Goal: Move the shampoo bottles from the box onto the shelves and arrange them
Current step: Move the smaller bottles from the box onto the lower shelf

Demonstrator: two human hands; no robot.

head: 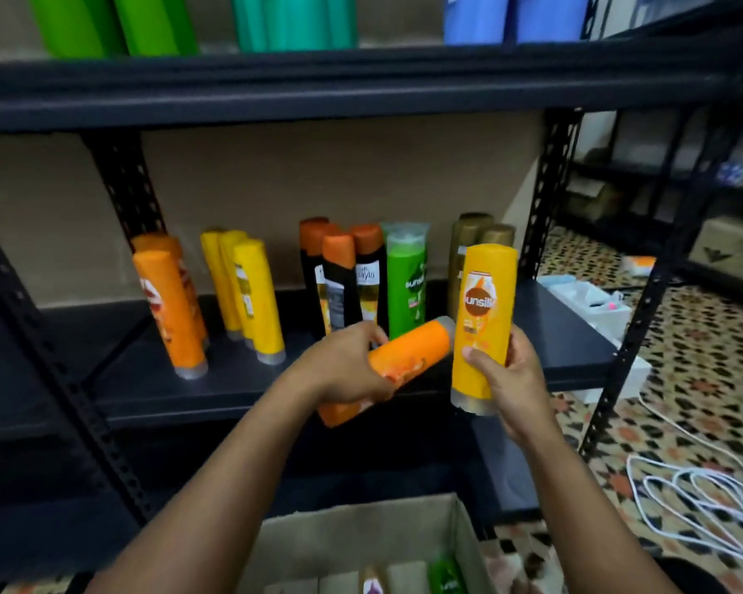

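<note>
The left hand [347,365] is curled round an orange bottle [397,365] lying tilted, its grey cap end up and to the right, its lower end half hidden beneath the hand. The right hand [509,381] grips a yellow bottle [481,323] upright with its clear cap downward, thumb across the front; the fingers behind it are out of sight. Both bottles are held in front of the near edge of the middle shelf [146,379], just beside each other, and whether they touch is hard to tell. On that shelf stand, from left to right, two orange bottles [170,306], three yellow bottles [249,293], a cluster of black bottles with orange tops [339,276], a green bottle [406,280] and gold bottles [475,237] partly hidden behind the yellow one in hand. The upper shelf [361,83] carries green, teal and blue bottles, all cut off by the top of the frame. The cardboard box [361,538] sits near the bottom edge, cropped, with a few blurred bottle tops [445,578] showing inside. On the patterned floor to the right lies a coiled white cable [700,503].
</note>
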